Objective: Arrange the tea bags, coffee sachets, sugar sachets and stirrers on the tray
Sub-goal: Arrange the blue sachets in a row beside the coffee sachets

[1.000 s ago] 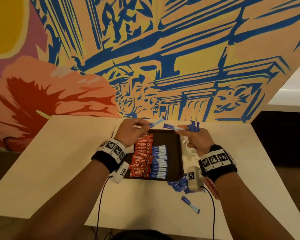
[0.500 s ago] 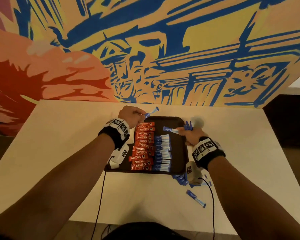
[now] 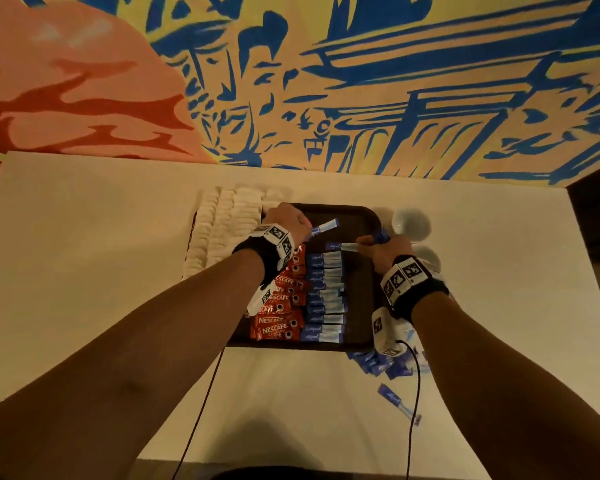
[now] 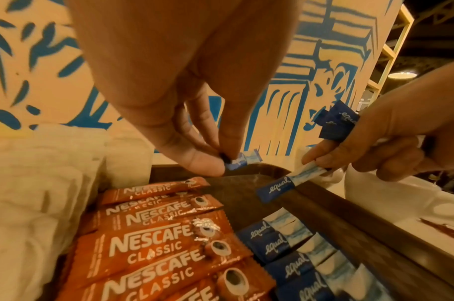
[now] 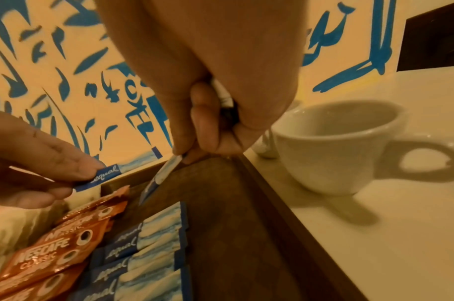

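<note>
Left hand (image 3: 286, 220) fingers (image 4: 200, 160) pinching one blue sugar sachet (image 3: 324, 227) above the tray (image 3: 359, 220), right hand (image 3: 381, 252) fingers (image 5: 202, 126) pinching another sachet (image 4: 290, 183) plus a bundle (image 4: 335, 124), sugar row (image 3: 326, 296) and coffee sachets (image 3: 281, 306) lying below them

Coffee sachets (image 4: 153, 244) read "NESCAFE CLASSIC"; blue sugar sachets (image 4: 277, 242) read "equal".

The head camera has tilted downward: the mural fills less of the view and the tea bags (image 3: 222, 226) left of the tray (image 3: 361, 216) are now exposed. The left hand (image 3: 284, 220) has moved toward the tray's far-left corner. The right hand (image 3: 381, 251) has lowered its sachet (image 3: 343, 246) over the blue row.
</note>
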Motion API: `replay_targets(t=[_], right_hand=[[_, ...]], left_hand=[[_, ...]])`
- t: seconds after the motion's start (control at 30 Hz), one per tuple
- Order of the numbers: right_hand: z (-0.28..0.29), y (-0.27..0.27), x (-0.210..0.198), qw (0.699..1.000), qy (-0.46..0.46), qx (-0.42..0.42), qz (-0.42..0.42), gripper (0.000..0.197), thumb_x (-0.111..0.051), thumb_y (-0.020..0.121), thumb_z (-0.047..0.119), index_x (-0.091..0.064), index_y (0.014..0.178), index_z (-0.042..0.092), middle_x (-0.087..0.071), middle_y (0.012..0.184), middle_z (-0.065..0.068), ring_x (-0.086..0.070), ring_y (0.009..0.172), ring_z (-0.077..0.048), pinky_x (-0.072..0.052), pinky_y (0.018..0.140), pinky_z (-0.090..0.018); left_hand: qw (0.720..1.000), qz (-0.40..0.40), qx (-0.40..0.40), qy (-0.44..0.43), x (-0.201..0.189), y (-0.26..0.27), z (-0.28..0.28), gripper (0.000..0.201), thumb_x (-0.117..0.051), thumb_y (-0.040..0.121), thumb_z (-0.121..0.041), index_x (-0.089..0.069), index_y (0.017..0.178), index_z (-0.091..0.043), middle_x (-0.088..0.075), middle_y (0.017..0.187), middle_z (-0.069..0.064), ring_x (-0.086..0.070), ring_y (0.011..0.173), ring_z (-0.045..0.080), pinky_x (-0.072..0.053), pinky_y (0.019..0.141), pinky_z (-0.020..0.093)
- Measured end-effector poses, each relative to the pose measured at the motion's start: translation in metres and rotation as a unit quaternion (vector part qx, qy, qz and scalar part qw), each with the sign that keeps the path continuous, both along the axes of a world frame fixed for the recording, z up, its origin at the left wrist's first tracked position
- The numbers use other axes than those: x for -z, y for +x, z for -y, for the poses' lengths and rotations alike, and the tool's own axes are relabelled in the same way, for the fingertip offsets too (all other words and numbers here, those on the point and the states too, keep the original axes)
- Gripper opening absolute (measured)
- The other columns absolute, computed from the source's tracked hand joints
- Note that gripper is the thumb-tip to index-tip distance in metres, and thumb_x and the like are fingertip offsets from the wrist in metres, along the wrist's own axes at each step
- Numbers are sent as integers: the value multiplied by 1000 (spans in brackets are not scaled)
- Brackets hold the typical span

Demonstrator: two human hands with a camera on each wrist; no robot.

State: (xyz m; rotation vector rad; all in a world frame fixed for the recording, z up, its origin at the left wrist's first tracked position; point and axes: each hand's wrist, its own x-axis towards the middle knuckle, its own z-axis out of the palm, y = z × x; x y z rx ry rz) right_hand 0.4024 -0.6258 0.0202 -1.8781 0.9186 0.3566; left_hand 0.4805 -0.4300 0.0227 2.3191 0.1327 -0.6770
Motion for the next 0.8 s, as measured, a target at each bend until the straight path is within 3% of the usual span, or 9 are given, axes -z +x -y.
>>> replay_targets(t=[0.07, 0.17, 0.3, 0.43, 0.67, 0.8], right_hand=[[0, 8, 9, 1000, 7, -2, -1, 12, -80, 87, 17, -79, 98, 21, -73, 102, -5, -62, 91, -21, -56, 93, -39], [-1, 18, 17, 1000, 13, -18, -2, 16, -82, 84, 18, -78, 99, 21, -72, 102, -2, -64, 99, -20, -54, 98, -38], [1, 28, 28, 999, 3, -41, -14, 18, -84, 83, 20, -78, 100, 20, -71, 99, 1, -62, 93, -17, -54, 90, -33], [3, 32, 36, 998, -20, -52, -31, 17, -83, 84, 19, -77, 100, 19, -70, 99, 1, -60, 89, -16, -48, 82, -29], [-5, 38, 41, 996, -20, -75, -45, 16, -81, 85, 19, -76, 100, 23, -71, 100, 0, -63, 91, -18, -50, 81, -32], [-5, 35, 46, 996, -19, -69, -48, 15, -81, 86, 22, -75, 99, 22, -69, 94, 2, -59, 77, -11, -49, 74, -31]], left_hand=[[1000, -2, 15, 13, 11, 8, 4, 24, -58, 84, -17, -79, 73, -16, -77, 78, -1, -70, 69, 14, -57, 58, 22], [999, 7, 22, 37, 25, 19, 13, 25, -56, 82, -21, -79, 77, -12, -77, 81, 1, -70, 69, 19, -60, 64, 28], [996, 4, 55, 66, 38, 26, 26, 19, -63, 86, -22, -79, 81, -15, -76, 82, 2, -71, 75, 20, -63, 70, 36], [989, -3, 100, 106, 49, 29, 36, 16, -64, 87, -25, -77, 91, -17, -72, 102, 7, -67, 92, 26, -59, 86, 41], [974, 57, 171, 138, 50, 25, 45, 13, -70, 87, -22, -74, 98, -16, -69, 106, 5, -67, 95, 28, -57, 88, 43], [963, 84, 216, 140, 51, 22, 50, 13, -66, 90, -19, -74, 100, -16, -68, 110, 5, -67, 96, 27, -58, 87, 40]])
